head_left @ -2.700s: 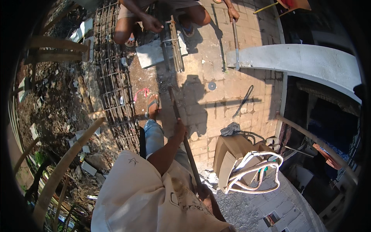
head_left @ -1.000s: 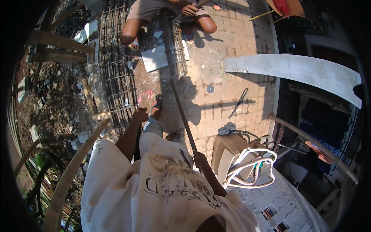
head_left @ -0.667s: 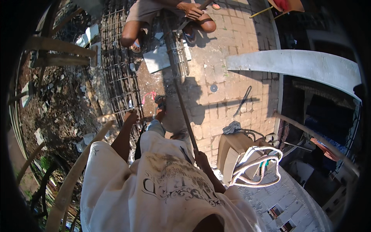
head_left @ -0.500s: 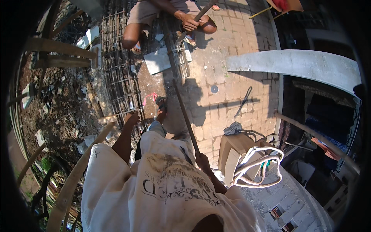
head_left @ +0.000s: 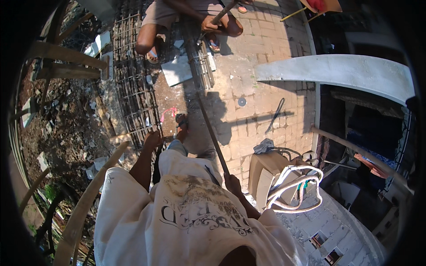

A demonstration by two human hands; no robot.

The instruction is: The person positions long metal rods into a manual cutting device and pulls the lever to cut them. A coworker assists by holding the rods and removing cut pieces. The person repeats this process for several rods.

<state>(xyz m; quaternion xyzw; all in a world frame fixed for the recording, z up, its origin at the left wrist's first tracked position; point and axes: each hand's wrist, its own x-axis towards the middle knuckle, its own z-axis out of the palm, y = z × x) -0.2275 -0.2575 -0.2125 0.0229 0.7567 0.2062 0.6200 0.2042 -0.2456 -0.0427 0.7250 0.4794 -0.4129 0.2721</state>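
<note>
Curling tightly round a slim, straight, dark bar [head_left: 209, 123], the right hand [head_left: 231, 182] is holding its near part; the bar is slanting away over rough, blocky paving [head_left: 257, 95]. By the ridged, latticed steel cage [head_left: 133, 91], the left hand [head_left: 152, 138] is hanging, its grip impossible to tell. Rightward, a creased cardboard box [head_left: 259, 177] is standing.
</note>
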